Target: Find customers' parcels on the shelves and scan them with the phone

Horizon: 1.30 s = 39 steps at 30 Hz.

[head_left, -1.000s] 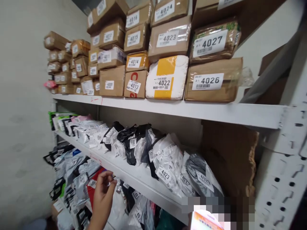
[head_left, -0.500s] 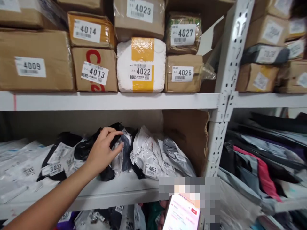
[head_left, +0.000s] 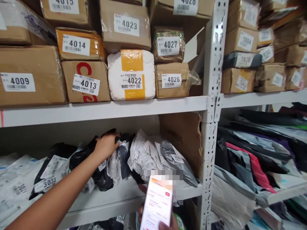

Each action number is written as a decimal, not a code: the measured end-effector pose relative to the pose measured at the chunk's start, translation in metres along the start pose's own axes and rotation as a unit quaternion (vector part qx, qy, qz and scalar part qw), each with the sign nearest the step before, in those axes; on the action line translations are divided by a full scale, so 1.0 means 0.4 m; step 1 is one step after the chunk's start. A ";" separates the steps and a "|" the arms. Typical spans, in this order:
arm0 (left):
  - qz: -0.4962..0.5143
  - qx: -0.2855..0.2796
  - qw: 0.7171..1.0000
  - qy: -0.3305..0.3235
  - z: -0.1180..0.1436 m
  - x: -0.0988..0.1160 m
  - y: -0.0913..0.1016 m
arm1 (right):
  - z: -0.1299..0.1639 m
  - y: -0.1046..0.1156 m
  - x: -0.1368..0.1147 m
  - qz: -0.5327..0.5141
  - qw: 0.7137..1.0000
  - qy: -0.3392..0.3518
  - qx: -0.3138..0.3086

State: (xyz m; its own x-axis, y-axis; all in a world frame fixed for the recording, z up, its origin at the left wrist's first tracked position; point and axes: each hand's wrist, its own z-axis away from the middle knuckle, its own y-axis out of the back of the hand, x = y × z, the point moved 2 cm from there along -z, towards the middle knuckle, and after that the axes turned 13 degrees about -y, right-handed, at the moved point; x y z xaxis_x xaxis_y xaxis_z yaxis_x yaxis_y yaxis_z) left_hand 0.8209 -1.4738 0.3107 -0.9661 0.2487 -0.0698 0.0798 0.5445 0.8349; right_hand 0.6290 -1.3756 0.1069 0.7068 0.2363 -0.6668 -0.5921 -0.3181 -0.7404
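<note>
My left hand (head_left: 105,145) reaches into the middle shelf and presses on the tops of upright black and white poly mailer bags (head_left: 120,158), fingers curled among them; whether it grips one I cannot tell. My right hand (head_left: 165,223) is low at the bottom edge, holding a lit phone (head_left: 157,204) upright in front of the shelf. More grey and white mailers (head_left: 165,156) with number labels lean to the right of my left hand. A black bag labelled 3033 (head_left: 49,174) lies to the left.
Cardboard boxes with number labels stand on the upper shelf (head_left: 107,110): 4009 (head_left: 28,76), 4013 (head_left: 85,81), white parcel 4022 (head_left: 131,75), 4026 (head_left: 171,80). A cardboard divider (head_left: 183,137) stands by the white perforated upright (head_left: 211,105). The right bay holds flat mailers (head_left: 251,153) and boxes.
My left hand rose from the lowest shelf to the middle shelf's mailers and pushed deeper among them. The view swung right. The phone came up higher into view.
</note>
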 end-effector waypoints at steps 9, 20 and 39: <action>0.007 -0.138 0.950 -0.280 0.017 0.071 -0.027 | -0.137 -0.112 -0.010 -0.079 0.995 0.043 0.050; -0.074 -0.154 0.960 -0.220 -0.004 0.097 -0.050 | -0.128 -0.067 -0.022 -0.028 0.999 0.013 0.030; 0.053 -0.143 0.987 -0.057 -0.071 -0.053 0.008 | -0.154 -0.085 0.086 0.070 0.989 0.128 0.005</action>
State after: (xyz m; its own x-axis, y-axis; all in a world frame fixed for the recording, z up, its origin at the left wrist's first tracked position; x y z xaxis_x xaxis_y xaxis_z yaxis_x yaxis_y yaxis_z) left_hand 0.8346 -1.5000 0.3302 -0.9207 0.3897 -0.0203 0.0914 0.2658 0.9597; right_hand 0.6972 -1.4134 0.1143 0.6910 -0.0495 -0.7212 -0.6947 -0.3213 -0.6436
